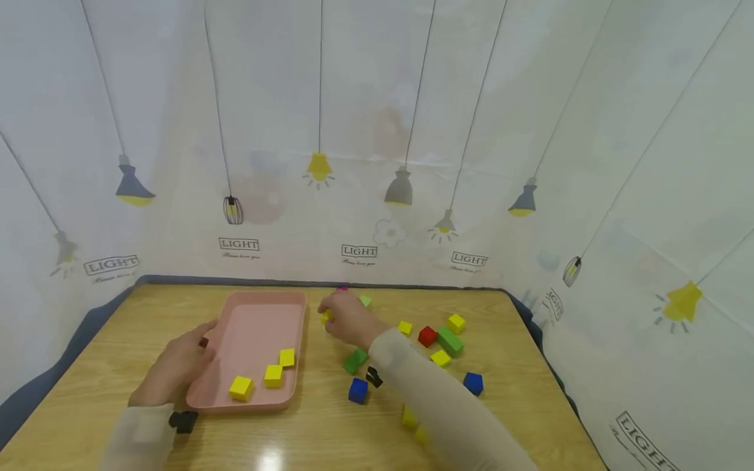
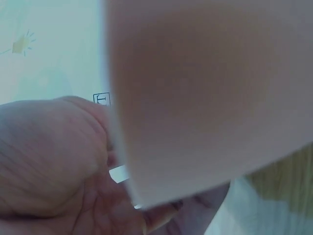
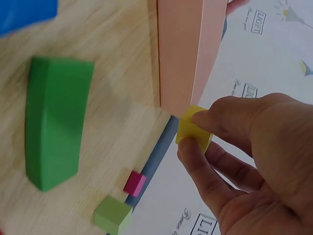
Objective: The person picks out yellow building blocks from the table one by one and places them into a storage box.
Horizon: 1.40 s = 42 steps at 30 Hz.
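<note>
My right hand (image 1: pixel 349 318) pinches a yellow cube (image 3: pixel 194 128) between thumb and fingertips, just right of the tray. At the left side of the pink tray (image 1: pixel 259 327), my left hand (image 1: pixel 181 364) holds the rim; in the left wrist view the tray wall (image 2: pixel 205 98) hides part of its fingers. Three yellow cubes (image 1: pixel 241 388) lie in the near part of the tray. Below the right hand on the table sits a green block (image 3: pixel 58 122). A light green block (image 3: pixel 113 215) and a small magenta cube (image 3: pixel 134 183) are close to the table's far edge.
Right of the tray, the wooden table (image 1: pixel 318 432) carries a red cube (image 1: pixel 427 336), a long green block (image 1: pixel 450 341), blue cubes (image 1: pixel 358 390) and several more yellow cubes (image 1: pixel 456 323). The right sleeve (image 1: pixel 442 405) partly covers some. A patterned curtain (image 1: pixel 283 131) surrounds the table.
</note>
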Available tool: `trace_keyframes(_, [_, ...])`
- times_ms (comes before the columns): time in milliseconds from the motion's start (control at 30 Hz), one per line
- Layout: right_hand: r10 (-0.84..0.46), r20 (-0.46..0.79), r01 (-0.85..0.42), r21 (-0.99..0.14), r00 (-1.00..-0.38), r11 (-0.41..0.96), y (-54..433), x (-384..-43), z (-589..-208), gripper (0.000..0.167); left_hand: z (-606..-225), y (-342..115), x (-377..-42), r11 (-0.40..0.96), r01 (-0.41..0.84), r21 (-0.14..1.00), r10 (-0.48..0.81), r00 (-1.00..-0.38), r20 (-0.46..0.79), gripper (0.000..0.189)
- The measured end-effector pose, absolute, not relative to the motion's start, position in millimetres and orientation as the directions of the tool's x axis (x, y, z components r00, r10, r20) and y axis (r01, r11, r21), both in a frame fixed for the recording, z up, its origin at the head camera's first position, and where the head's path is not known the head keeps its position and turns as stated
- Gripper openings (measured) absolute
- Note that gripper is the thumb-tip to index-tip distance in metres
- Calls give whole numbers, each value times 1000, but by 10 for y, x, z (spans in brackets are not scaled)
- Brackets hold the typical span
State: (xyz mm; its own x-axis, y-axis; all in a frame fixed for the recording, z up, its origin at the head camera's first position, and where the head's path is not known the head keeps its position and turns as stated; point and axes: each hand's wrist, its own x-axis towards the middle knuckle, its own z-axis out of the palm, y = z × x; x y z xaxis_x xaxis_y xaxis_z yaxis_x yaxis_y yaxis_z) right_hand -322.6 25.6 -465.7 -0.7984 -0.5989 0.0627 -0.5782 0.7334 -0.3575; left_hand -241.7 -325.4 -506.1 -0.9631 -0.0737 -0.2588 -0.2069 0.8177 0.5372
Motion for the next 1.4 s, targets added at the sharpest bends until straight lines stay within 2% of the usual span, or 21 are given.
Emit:
trace_keyframes(267, [-652, 84, -641, -311, -753, 701, -13, -3078, -4689, 33, -5062, -3339, -2422, 819, -155, 553, -13, -968, -251, 69])
trace_keyframes(900, [-676, -55, -624, -336, -734, 705, -690, -2629, -4639, 34, -5056, -3354, -2437, 783, -189, 592, -7, -955, -295, 71])
trace_keyframes(1167, [-733, -38, -698, -275, -679, 661, -837, -2526, -4744, 33, -5030, -3332, -2414, 782, -204, 589, -14, -950, -311, 70])
trace_keyframes(1400, [-728, -74, -687, -276, -682, 672, -875, -2447, -4767, 30, -5035, -3347, -2426, 787, -193, 585, -4, -951, -309, 71])
